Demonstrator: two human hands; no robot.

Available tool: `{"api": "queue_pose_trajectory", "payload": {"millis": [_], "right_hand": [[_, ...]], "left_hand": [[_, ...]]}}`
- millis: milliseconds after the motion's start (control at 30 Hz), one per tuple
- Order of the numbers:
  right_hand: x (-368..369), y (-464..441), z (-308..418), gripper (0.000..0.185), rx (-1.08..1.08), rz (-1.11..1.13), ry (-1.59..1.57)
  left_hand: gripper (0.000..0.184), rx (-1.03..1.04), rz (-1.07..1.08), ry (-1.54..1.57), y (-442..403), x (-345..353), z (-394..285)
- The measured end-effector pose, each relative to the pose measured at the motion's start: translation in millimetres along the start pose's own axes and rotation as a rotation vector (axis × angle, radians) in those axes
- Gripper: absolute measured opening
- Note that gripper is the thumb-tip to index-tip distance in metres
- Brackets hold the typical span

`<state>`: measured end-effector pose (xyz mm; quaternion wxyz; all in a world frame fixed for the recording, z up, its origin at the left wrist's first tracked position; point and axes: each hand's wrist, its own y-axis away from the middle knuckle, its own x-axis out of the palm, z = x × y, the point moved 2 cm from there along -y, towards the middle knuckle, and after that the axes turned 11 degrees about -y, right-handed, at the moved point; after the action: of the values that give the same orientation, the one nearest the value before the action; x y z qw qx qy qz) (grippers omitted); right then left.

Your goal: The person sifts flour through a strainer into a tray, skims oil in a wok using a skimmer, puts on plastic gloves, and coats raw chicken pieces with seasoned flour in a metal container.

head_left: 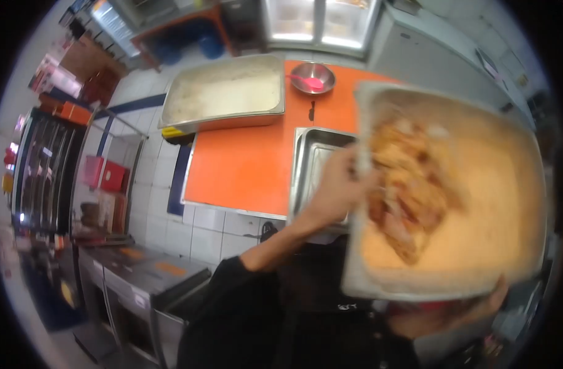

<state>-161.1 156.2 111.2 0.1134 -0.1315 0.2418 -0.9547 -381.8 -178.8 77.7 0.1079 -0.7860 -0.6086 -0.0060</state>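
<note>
A large pale tub (355, 246) is held up at the right, tilted and blurred by motion. Reddish-yellow pieces of what looks like marinated meat (411, 190) are heaped against its left side, with yellowish liquid over the bottom. My left hand (340, 187) is closed at the tub's left rim, its fingertips partly hidden. Under the near right corner, my right hand (472, 313) grips the tub's edge, much of it blurred. A rectangular steel tray (299, 178) lies on the table beneath my left hand, partly covered by it.
An orange-topped table (238, 169) carries a deep metal pan (275, 101) with a whitish inside. Behind the tray stands a steel bowl (297, 89) with a pink spoon (313, 82). Steel kitchen units (124, 277) are at the lower left, a lit glass-door fridge (291, 21) at the back.
</note>
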Motion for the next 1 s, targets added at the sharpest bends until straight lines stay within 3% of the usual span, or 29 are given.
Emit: {"api": "queue_pose_trajectory", "payload": {"millis": [33, 100, 133, 167, 200, 233, 267, 300, 333, 367, 433, 500, 567, 733, 800, 900, 933, 967, 1000], "right_hand": [[21, 26, 1, 0.026, 0.003, 0.113, -0.088], [72, 77, 10, 0.025, -0.001, 0.352, -0.18], [114, 117, 32, 0.024, -0.149, 0.385, 0.111], [146, 154, 49, 0.021, 0.029, 0.483, 0.0], [179, 191, 65, 0.018, 0.225, 0.558, -0.102], [211, 228, 82, 0.017, 0.418, 0.609, -0.176], [228, 259, 85, 0.016, 0.716, 0.756, -0.138], [249, 292, 68, 0.018, 0.642, 0.902, -0.269], [265, 321, 63, 0.016, 0.72, 0.952, -0.429], [270, 343, 67, 0.017, 1.011, 1.007, -0.366], [278, 393, 55, 0.019, 1.072, 1.063, -0.388], [289, 429, 42, 0.019, 1.062, 1.132, -0.328], [291, 446, 32, 0.022, 1.045, 1.258, -0.243], [258, 469, 14, 0.024, 1.084, 1.344, -0.119], [248, 471, 13, 0.022, 1.221, 1.49, -0.16], [230, 476, 8, 0.027, 1.582, 1.546, -0.153], [221, 482, 0, 0.029, 1.737, 1.503, -0.14], [221, 483, -7, 0.029, 1.731, 1.497, -0.141], [216, 487, -15, 0.033, 1.933, 1.537, -0.11]], "left_hand": [[0.025, -0.105, -0.042, -0.174, 20, -52, -22], [0.03, -0.109, -0.247, -0.111, 64, -139, -38], [0.033, -0.128, -0.356, -0.211, 88, -176, -56], [0.037, -0.155, -0.693, -0.44, 122, -226, -40], [0.042, -0.172, -0.595, -0.321, 146, -264, -45], [0.045, -0.235, -0.65, -0.487, 178, -297, -58], [0.046, -0.342, -0.907, -0.684, 217, -343, -44], [0.044, -0.354, -0.882, -0.649, 233, -353, -59], [0.041, -0.253, -0.711, -0.603, 253, -387, -55], [0.04, -0.283, -0.728, -0.652, 274, -404, -57], [0.038, -0.333, -0.81, -0.67, 306, -420, -60], [0.037, -0.369, -0.869, -0.637, 331, -443, -58], [0.037, -0.591, -0.86, -0.762, 354, -463, -36], [0.033, -0.583, -0.778, -0.656, 370, -462, 17], [0.033, -0.563, -0.823, -0.338, 377, -476, 55], [0.034, -0.615, -0.829, -0.432, 377, -524, 110], [0.032, -0.602, -0.883, -0.345, 370, -530, 129], [0.031, -0.598, -0.927, -0.252, 362, -532, 135], [0.031, -0.606, -0.909, -0.252, 352, -538, 136]]}}
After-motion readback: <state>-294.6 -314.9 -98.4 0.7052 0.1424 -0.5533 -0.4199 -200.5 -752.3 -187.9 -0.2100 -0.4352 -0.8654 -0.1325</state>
